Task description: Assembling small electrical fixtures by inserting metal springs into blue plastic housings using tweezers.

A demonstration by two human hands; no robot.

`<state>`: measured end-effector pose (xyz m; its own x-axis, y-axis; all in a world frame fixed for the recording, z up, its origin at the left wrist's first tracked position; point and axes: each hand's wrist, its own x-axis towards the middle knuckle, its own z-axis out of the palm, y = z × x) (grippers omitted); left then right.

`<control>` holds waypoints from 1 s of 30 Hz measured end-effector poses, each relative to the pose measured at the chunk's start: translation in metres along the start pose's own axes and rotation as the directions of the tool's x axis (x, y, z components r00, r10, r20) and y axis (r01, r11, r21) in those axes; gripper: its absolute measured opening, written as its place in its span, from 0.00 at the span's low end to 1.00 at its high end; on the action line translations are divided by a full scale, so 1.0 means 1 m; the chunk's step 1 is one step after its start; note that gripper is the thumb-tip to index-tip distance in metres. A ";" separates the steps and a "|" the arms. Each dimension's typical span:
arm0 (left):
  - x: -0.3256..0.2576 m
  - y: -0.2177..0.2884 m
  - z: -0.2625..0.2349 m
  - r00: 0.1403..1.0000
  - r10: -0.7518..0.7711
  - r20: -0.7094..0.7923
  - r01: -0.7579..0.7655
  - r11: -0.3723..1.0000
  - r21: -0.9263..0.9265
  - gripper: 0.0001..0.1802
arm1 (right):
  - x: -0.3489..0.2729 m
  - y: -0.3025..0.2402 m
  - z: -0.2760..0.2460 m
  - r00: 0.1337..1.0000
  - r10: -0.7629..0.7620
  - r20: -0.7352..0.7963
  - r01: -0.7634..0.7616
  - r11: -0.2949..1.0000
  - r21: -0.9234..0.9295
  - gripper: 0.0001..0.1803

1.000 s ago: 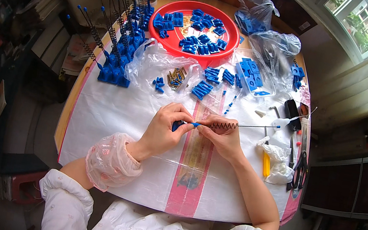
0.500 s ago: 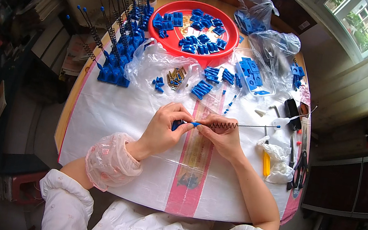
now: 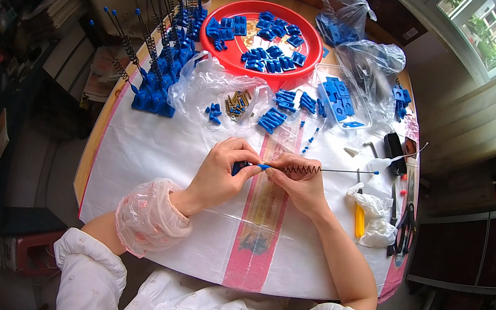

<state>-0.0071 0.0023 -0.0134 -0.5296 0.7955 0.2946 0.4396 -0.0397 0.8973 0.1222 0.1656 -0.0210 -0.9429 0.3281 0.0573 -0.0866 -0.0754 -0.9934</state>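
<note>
Over the middle of the table, my two hands meet fingertip to fingertip. My left hand [image 3: 221, 170] is closed on a blue plastic piece [image 3: 238, 167], mostly hidden by its fingers. In my right hand [image 3: 298, 188] is a black coil spring [image 3: 301, 169], pinched near its left end. A thin dark rod with a blue tip [image 3: 376, 173] runs out of the spring to the right. Where the fingertips meet, a small blue part [image 3: 263, 167] shows, joining the spring's end to the piece in my left hand.
Blue bases with upright springs and rods [image 3: 158, 85] crowd the left edge. Behind my hands lie a red tray [image 3: 211, 58] of blue pieces, a plastic bag [image 3: 197, 85] with brass-coloured parts [image 3: 238, 104], and a clear box [image 3: 364, 118]. Scissors [image 3: 405, 228] and a yellow-handled tool [image 3: 359, 221] lie right.
The rod's blue tip has shifted very slightly. Both hands otherwise keep the same place and grip.
</note>
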 end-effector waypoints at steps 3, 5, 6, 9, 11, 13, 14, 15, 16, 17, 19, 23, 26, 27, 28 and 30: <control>0.000 -0.001 0.000 1.000 0.004 0.000 -0.004 1.000 0.003 0.04 | 0.000 0.001 -0.001 1.000 -0.007 0.013 0.007 1.000 -0.005 0.07; 0.000 -0.001 0.001 1.000 0.004 -0.001 -0.004 1.000 0.003 0.03 | 0.000 0.003 -0.003 1.000 -0.012 0.018 0.012 1.000 -0.018 0.07; 0.000 -0.001 0.001 1.000 0.004 -0.001 -0.004 1.000 0.004 0.03 | 0.000 0.004 -0.003 1.000 -0.014 0.020 0.015 1.000 -0.025 0.07; 0.000 0.000 0.000 1.000 0.026 -0.011 -0.026 0.999 0.019 0.03 | 0.000 0.001 -0.001 0.999 -0.034 0.022 0.034 0.999 0.007 0.07; 0.001 0.000 -0.002 0.994 0.107 -0.020 -0.104 0.987 0.125 0.05 | 0.001 0.001 -0.001 0.999 -0.042 0.028 0.042 0.999 0.005 0.08; 0.001 0.003 -0.003 0.985 0.169 -0.034 -0.159 0.967 0.200 0.06 | 0.001 0.000 -0.002 0.999 -0.041 0.031 0.042 0.999 -0.005 0.08; 0.001 0.004 -0.003 0.980 0.192 -0.045 -0.177 0.959 0.220 0.07 | 0.001 0.000 -0.002 0.999 -0.036 0.030 0.037 0.999 -0.016 0.08; 0.001 0.004 -0.003 0.975 0.214 -0.056 -0.195 0.951 0.240 0.07 | 0.001 -0.001 -0.003 0.999 -0.031 0.029 0.032 0.999 -0.027 0.08; 0.001 0.004 -0.002 0.968 0.244 -0.057 -0.221 0.939 0.264 0.07 | 0.001 -0.001 -0.003 0.999 -0.029 0.027 0.030 0.999 -0.034 0.08; 0.002 0.004 -0.003 0.960 0.274 -0.057 -0.246 0.924 0.291 0.07 | 0.001 -0.001 -0.003 0.999 -0.028 0.027 0.029 0.999 -0.041 0.08; 0.002 0.005 -0.004 0.945 0.321 -0.056 -0.285 0.898 0.336 0.06 | 0.001 -0.002 -0.002 1.000 -0.023 0.016 0.023 0.999 -0.036 0.08; 0.003 0.011 -0.006 0.919 0.391 -0.042 -0.336 0.836 0.433 0.07 | 0.000 -0.005 -0.003 1.000 -0.006 -0.019 0.005 1.000 -0.022 0.08; 0.003 0.014 -0.006 0.902 0.431 -0.029 -0.353 0.774 0.526 0.09 | 0.000 -0.010 -0.001 0.999 0.006 -0.034 -0.007 0.999 -0.036 0.08; 0.003 0.015 -0.006 0.896 0.444 -0.024 -0.357 0.751 0.555 0.09 | 0.000 -0.012 0.000 0.999 0.010 -0.040 -0.012 0.999 -0.042 0.08; 0.004 0.016 -0.006 0.888 0.458 -0.025 -0.367 0.742 0.561 0.10 | -0.001 -0.011 0.000 0.999 0.015 -0.049 -0.017 0.999 -0.033 0.08; 0.005 0.018 -0.005 0.872 0.489 -0.026 -0.388 0.722 0.573 0.10 | -0.002 -0.011 0.000 0.997 0.025 -0.068 -0.026 1.000 -0.014 0.08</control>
<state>-0.0052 0.0023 0.0061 -0.2657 0.6583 0.7043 0.9385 0.0095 0.3452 0.1246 0.1658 -0.0106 -0.9206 0.3895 0.0260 -0.0580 -0.0706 -0.9958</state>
